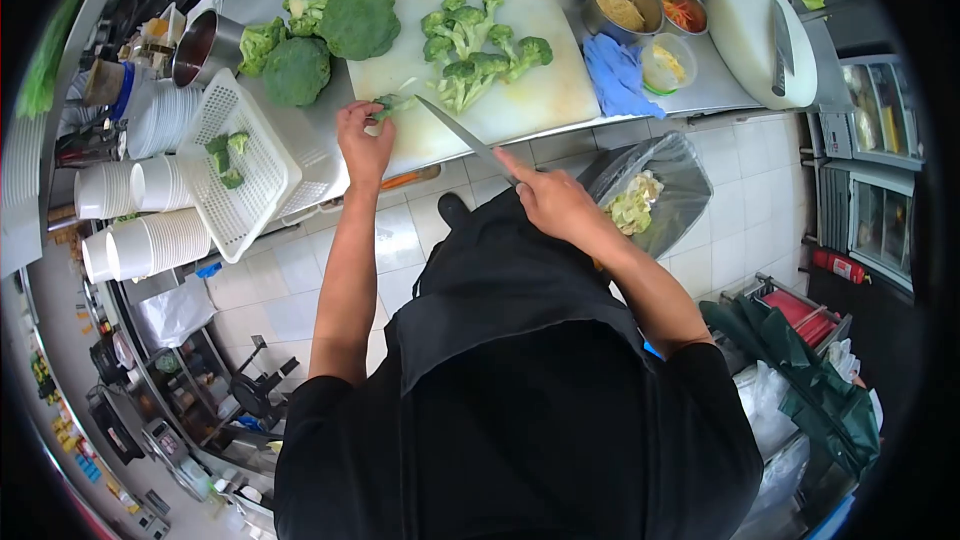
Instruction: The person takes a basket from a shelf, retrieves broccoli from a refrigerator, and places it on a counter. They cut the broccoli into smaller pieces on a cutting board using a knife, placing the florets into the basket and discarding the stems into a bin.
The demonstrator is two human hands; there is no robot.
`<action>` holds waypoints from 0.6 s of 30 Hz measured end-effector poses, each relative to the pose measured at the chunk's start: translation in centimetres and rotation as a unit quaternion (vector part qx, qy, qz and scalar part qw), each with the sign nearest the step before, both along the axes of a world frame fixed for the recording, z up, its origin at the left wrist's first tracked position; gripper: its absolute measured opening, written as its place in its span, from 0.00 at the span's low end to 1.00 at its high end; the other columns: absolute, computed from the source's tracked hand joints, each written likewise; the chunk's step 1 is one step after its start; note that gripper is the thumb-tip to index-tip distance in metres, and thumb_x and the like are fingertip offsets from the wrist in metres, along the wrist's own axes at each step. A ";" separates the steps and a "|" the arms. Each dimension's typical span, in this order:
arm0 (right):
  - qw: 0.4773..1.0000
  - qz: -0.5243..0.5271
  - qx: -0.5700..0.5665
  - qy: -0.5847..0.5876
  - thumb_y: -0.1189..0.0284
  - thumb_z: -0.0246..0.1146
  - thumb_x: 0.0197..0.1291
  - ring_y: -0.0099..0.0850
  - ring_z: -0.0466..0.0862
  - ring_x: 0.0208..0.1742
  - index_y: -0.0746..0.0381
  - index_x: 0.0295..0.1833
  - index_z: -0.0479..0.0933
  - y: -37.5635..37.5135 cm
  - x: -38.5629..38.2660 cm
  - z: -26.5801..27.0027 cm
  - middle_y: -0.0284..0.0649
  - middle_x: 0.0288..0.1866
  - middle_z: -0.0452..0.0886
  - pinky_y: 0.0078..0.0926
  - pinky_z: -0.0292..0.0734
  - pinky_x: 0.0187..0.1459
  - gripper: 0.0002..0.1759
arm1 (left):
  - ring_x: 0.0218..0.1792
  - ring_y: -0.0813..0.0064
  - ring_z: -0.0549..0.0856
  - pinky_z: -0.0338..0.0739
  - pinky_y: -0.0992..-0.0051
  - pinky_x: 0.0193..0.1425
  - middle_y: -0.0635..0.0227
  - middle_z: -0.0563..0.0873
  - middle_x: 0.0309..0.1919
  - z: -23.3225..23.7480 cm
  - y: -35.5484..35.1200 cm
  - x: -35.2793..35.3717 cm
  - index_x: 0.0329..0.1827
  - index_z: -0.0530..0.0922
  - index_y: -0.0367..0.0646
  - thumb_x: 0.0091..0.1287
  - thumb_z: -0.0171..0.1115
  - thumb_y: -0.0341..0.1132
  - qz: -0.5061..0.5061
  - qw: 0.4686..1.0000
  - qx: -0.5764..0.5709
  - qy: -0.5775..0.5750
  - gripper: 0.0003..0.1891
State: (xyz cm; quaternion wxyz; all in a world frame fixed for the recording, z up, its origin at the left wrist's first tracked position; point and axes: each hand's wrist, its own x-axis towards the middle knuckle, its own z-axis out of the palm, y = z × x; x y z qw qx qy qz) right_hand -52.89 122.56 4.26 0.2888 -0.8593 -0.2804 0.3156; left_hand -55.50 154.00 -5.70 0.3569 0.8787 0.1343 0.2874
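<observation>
My right hand [555, 202] is closed round the handle of a kitchen knife [462, 130], its blade pointing up and left over the front edge of the white cutting board [560, 90]. At the board's front left corner, my left hand [364, 145] pinches a small broccoli floret [388, 106]. A pale sliver lies close to the knife tip. Cut broccoli florets [475, 70] are heaped mid-board. Beyond my left hand, whole broccoli heads [362, 24] rest partly on the board's left edge and partly on the steel counter.
A white plastic basket [285, 175] holding a few florets stands at the left, near stacked white bowls [160, 245]. To the right are a blue cloth [617, 75], metal bowls [622, 5] and another board with a cleaver [782, 50]. A lined bin [685, 190] with trimmings stands below.
</observation>
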 end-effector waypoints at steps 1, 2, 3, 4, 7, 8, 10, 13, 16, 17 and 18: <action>1.000 0.011 -0.002 0.003 0.73 0.52 0.64 0.58 0.79 0.35 0.38 0.76 0.55 0.2 0.0 0.3 0.58 0.29 0.79 0.52 0.73 0.45 0.35 | 0.38 0.70 0.83 0.82 0.76 0.42 0.60 0.79 0.45 -0.1 -0.1 -0.2 0.42 0.80 0.37 0.50 0.69 0.22 -0.002 1.000 0.010 -0.014 0.14; 1.000 0.019 0.003 -0.004 0.74 0.51 0.64 0.58 0.79 0.34 0.39 0.76 0.54 0.3 -0.1 -0.3 0.58 0.29 0.79 0.53 0.73 0.45 0.36 | 0.37 0.70 0.83 0.81 0.76 0.42 0.60 0.80 0.44 -0.2 -0.2 -0.3 0.42 0.79 0.37 0.50 0.69 0.22 -0.005 1.000 0.018 -0.015 0.15; 1.000 0.021 0.003 -0.004 0.74 0.51 0.64 0.58 0.79 0.34 0.39 0.76 0.54 0.6 -0.1 -0.6 0.58 0.29 0.79 0.53 0.73 0.45 0.36 | 0.35 0.70 0.82 0.80 0.75 0.41 0.60 0.80 0.42 -0.2 -0.5 -0.5 0.42 0.78 0.38 0.50 0.69 0.22 0.010 1.000 0.002 -0.009 0.16; 1.000 0.023 0.004 -0.005 0.75 0.51 0.64 0.58 0.79 0.34 0.40 0.76 0.53 0.9 -0.1 -0.8 0.58 0.28 0.79 0.53 0.73 0.45 0.36 | 0.34 0.69 0.81 0.79 0.73 0.40 0.60 0.79 0.40 -0.2 -0.8 -0.5 0.42 0.78 0.38 0.49 0.69 0.22 0.024 1.000 -0.014 -0.004 0.16; 0.999 0.032 -0.018 0.014 0.75 0.51 0.64 0.59 0.79 0.35 0.40 0.77 0.52 2.2 0.2 -0.3 0.58 0.29 0.79 0.53 0.73 0.45 0.36 | 0.32 0.69 0.80 0.77 0.72 0.39 0.61 0.79 0.38 -0.6 -1.5 -0.5 0.43 0.76 0.38 0.49 0.69 0.23 0.059 0.997 -0.043 -0.002 0.17; 0.999 0.036 -0.031 0.025 0.75 0.51 0.64 0.59 0.79 0.35 0.40 0.77 0.52 2.5 0.2 -0.1 0.58 0.30 0.79 0.53 0.73 0.46 0.37 | 0.32 0.69 0.79 0.77 0.72 0.39 0.61 0.79 0.37 -0.7 -1.6 -0.5 0.43 0.76 0.38 0.49 0.70 0.24 0.069 0.996 -0.050 -0.003 0.18; 0.998 0.043 -0.034 0.031 0.75 0.50 0.65 0.59 0.80 0.36 0.40 0.77 0.51 2.9 0.1 -1.0 0.58 0.30 0.80 0.52 0.73 0.47 0.37 | 0.31 0.70 0.79 0.77 0.72 0.38 0.62 0.79 0.36 -1.0 -1.8 -0.5 0.43 0.75 0.37 0.48 0.70 0.24 0.084 0.995 -0.053 0.003 0.18; 0.999 0.039 -0.020 0.020 0.76 0.51 0.63 0.58 0.81 0.36 0.41 0.77 0.54 2.8 0.3 -1.0 0.59 0.32 0.81 0.51 0.75 0.45 0.37 | 0.31 0.72 0.79 0.77 0.73 0.38 0.63 0.80 0.36 -0.6 -2.0 0.0 0.43 0.75 0.37 0.49 0.71 0.25 0.099 0.991 -0.081 0.027 0.19; 0.999 0.037 -0.019 0.004 0.77 0.51 0.62 0.57 0.81 0.36 0.42 0.76 0.55 2.5 0.4 -0.9 0.59 0.34 0.81 0.50 0.76 0.45 0.37 | 0.31 0.74 0.81 0.78 0.75 0.38 0.63 0.82 0.34 0.8 -2.3 0.0 0.43 0.75 0.36 0.49 0.72 0.26 0.115 0.989 -0.085 0.050 0.19; 0.999 0.039 -0.023 0.002 0.77 0.51 0.62 0.57 0.81 0.36 0.43 0.76 0.55 2.4 0.3 -1.0 0.58 0.34 0.81 0.50 0.76 0.45 0.37 | 0.30 0.75 0.81 0.78 0.75 0.38 0.64 0.82 0.34 1.2 -2.4 0.0 0.43 0.75 0.36 0.50 0.72 0.27 0.121 0.988 -0.081 0.058 0.19; 0.999 0.042 -0.027 0.007 0.76 0.51 0.62 0.57 0.81 0.37 0.43 0.77 0.55 2.4 0.2 -0.5 0.58 0.35 0.81 0.50 0.76 0.45 0.37 | 0.30 0.75 0.81 0.79 0.75 0.38 0.64 0.83 0.34 1.3 -2.3 -0.1 0.43 0.75 0.36 0.50 0.72 0.27 0.123 0.986 -0.086 0.066 0.19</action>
